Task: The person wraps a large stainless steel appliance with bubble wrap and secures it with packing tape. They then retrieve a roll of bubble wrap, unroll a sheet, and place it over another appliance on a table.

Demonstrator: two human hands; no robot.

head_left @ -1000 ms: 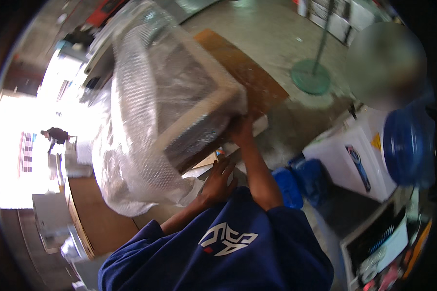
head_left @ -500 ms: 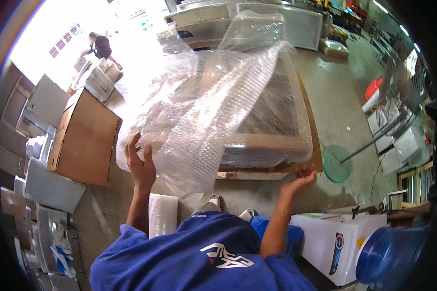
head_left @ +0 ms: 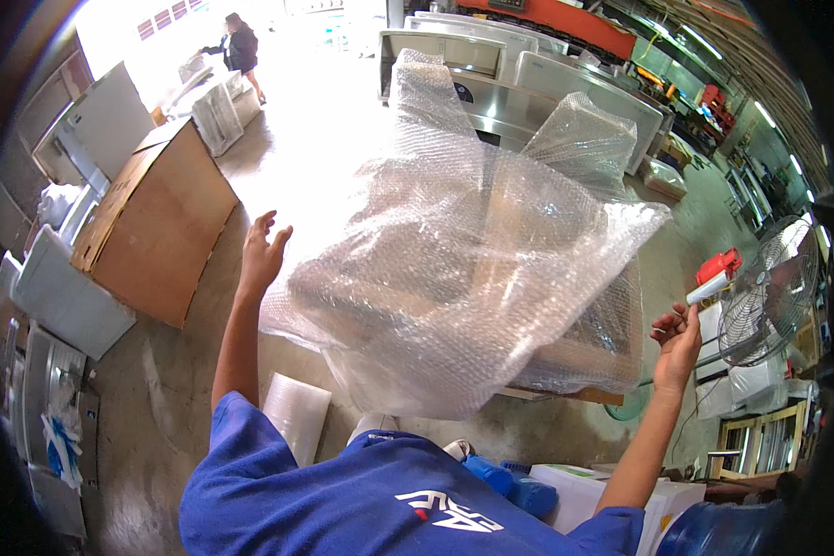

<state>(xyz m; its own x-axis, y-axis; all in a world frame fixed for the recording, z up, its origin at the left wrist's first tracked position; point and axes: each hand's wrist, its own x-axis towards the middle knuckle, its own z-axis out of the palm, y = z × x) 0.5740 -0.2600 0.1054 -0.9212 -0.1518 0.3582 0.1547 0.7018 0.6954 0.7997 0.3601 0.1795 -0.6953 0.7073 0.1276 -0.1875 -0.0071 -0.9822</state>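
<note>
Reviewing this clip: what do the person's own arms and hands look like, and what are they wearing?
Both arms are bare from the short sleeves down. The left hand and right hand wear no gloves, and no watch, rings or wristbands show. The blue short-sleeved shirt bears a white printed marking with a small red accent. Nothing else is worn on the forearms.

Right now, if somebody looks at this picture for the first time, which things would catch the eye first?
The large sheet of clear bubble wrap draped over a bulky flat object fills the centre. The left hand is raised open beside its left edge, and the right hand is lifted at its right side, near a white and red tool. A big brown cardboard box stands on the floor at left.
</note>
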